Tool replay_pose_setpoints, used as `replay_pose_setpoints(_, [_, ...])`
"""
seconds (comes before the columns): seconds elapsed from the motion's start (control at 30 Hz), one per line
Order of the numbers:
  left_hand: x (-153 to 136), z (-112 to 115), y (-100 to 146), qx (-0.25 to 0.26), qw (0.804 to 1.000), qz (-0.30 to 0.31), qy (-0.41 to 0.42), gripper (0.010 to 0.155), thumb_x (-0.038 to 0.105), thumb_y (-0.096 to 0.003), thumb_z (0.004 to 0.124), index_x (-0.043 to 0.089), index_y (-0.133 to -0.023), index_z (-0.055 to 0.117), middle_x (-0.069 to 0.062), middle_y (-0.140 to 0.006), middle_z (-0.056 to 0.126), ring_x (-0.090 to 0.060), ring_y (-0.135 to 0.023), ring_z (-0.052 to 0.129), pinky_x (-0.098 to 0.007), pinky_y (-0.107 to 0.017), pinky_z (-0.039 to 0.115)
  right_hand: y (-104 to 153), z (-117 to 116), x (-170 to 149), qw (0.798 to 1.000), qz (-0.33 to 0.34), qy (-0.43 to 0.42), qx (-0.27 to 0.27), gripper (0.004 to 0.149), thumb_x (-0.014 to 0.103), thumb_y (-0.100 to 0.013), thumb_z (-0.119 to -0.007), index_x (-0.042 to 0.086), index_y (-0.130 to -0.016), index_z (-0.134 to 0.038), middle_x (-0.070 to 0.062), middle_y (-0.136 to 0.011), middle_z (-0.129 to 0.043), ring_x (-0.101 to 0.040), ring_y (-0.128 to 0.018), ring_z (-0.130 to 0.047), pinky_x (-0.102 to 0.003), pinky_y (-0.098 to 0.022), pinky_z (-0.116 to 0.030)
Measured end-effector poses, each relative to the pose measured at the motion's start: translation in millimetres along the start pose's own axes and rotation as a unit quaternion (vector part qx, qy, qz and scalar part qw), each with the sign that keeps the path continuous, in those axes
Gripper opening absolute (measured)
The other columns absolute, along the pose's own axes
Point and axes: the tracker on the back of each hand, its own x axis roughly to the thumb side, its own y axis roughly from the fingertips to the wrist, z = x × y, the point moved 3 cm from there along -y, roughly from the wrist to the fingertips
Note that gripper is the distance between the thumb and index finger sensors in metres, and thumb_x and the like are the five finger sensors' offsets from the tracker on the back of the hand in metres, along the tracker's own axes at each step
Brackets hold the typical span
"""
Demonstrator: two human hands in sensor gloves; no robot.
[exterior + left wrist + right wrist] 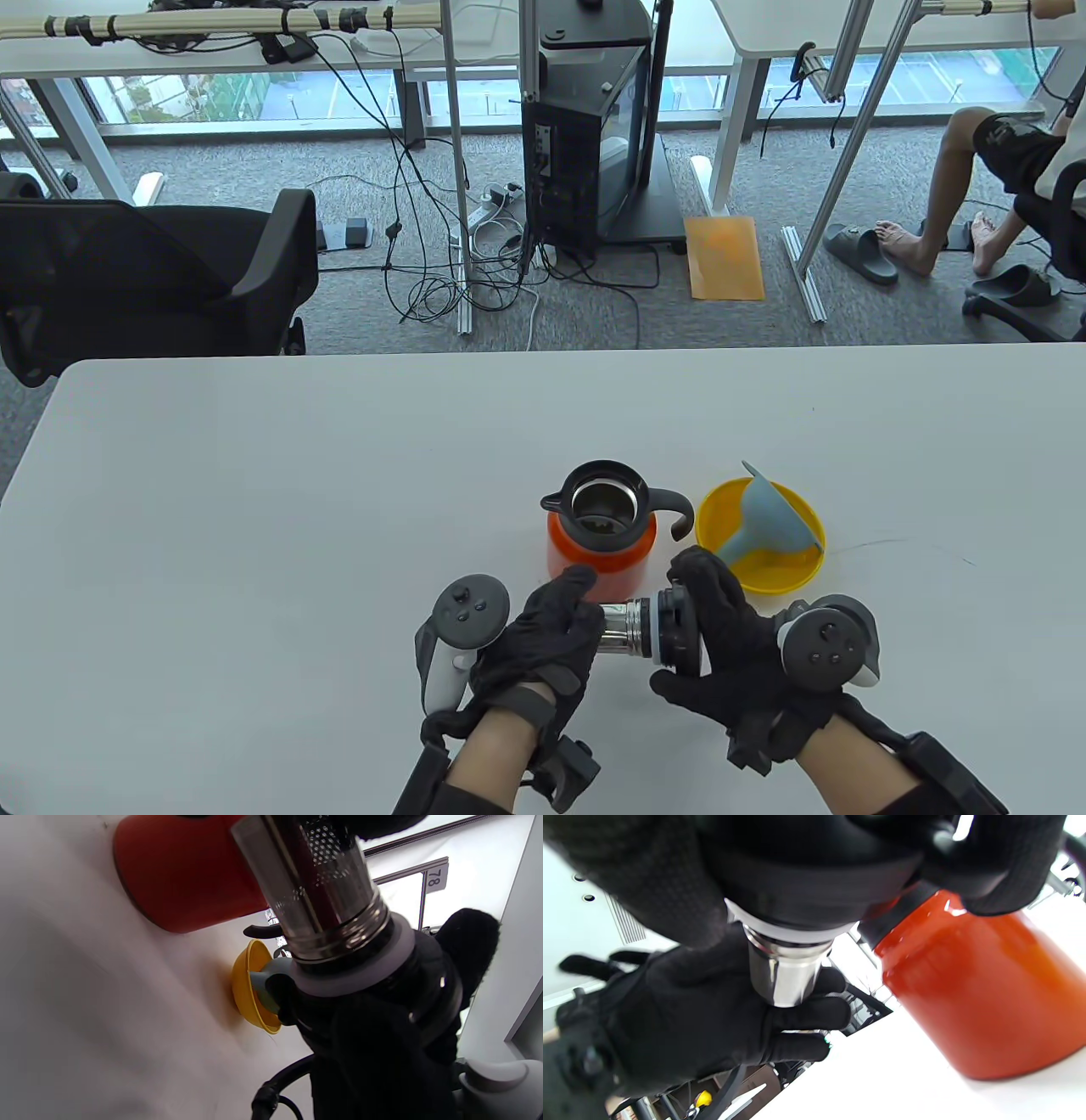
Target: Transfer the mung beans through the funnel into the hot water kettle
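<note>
- orange and open-topped, the kettle [601, 543] stands upright on the white table [254, 526], its black handle turned toward the yellow bowl [776, 573] just beside it.
- the grey-blue funnel [772, 518] lies tilted inside that bowl; no mung beans can be made out in any view.
- the right hand [721, 645] grips the black lid [674, 632], held sideways in front of the kettle, while the left hand [543, 637] closes its fingers around the lid's steel strainer tube [626, 632].
- only the left wrist view shows the tube's perforated mesh [326, 853]; the right wrist view shows the left hand's fingers [806, 1014] curled at the tube's end.
- beyond the table lie grey carpet, a black office chair [153, 272], tangled cables and windows.
</note>
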Motion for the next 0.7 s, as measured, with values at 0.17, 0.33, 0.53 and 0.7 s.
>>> replay_pose_setpoints(0.17, [-2.3, -16.2, 10.1, 0.041, 0.971, -0.012, -0.237, 0.072, 0.051, -0.0486, 0.063, 0.029, -0.109, 0.031, -0.01, -0.114, 0.011, -0.046, -0.105, 0.019, -0.069, -0.069, 0.017, 4.3, 21.0, -6.3, 0.999, -0.015, 0.02, -0.03, 0.105, 0.044, -0.045, -0.093, 0.029, -0.104, -0.008, -0.026, -0.104, -0.007, -0.067, -0.089, -0.035, -0.069, -0.053, -0.061])
replay_pose_setpoints(0.33, [-24.0, -22.1, 16.6, 0.067, 0.93, -0.039, -0.359, 0.074, 0.052, -0.0485, 0.063, 0.032, -0.11, 0.028, -0.008, -0.113, 0.004, -0.044, -0.104, 0.005, -0.069, -0.067, 0.01, 9.2, 33.2, -12.2, 0.998, -0.029, 0.041, -0.038, 0.099, 0.043, -0.044, -0.095, 0.029, -0.108, -0.02, -0.027, -0.105, -0.01, -0.066, -0.088, -0.034, -0.069, -0.052, -0.057])
replay_pose_setpoints(0.53, [-47.7, -19.4, 15.9, 0.095, 0.9, -0.027, -0.425, 0.074, 0.053, -0.0489, 0.063, 0.034, -0.11, 0.026, -0.007, -0.113, 0.001, -0.042, -0.102, -0.003, -0.069, -0.066, 0.006, 6.1, 44.1, -7.9, 0.997, -0.027, 0.048, -0.049, 0.093, 0.048, -0.044, -0.093, 0.029, -0.11, -0.031, -0.029, -0.106, -0.016, -0.065, -0.087, -0.036, -0.067, -0.051, -0.056])
replay_pose_setpoints(0.7, [-58.8, -15.6, 12.0, 0.103, 0.898, -0.021, -0.427, 0.074, 0.053, -0.0492, 0.064, 0.034, -0.11, 0.027, -0.006, -0.113, 0.0, -0.042, -0.101, -0.006, -0.069, -0.066, 0.005, -14.4, 62.1, 7.9, 0.996, -0.016, 0.07, -0.054, 0.087, 0.051, -0.046, -0.09, 0.031, -0.11, -0.035, -0.029, -0.108, -0.019, -0.065, -0.086, -0.039, -0.065, -0.05, -0.054])
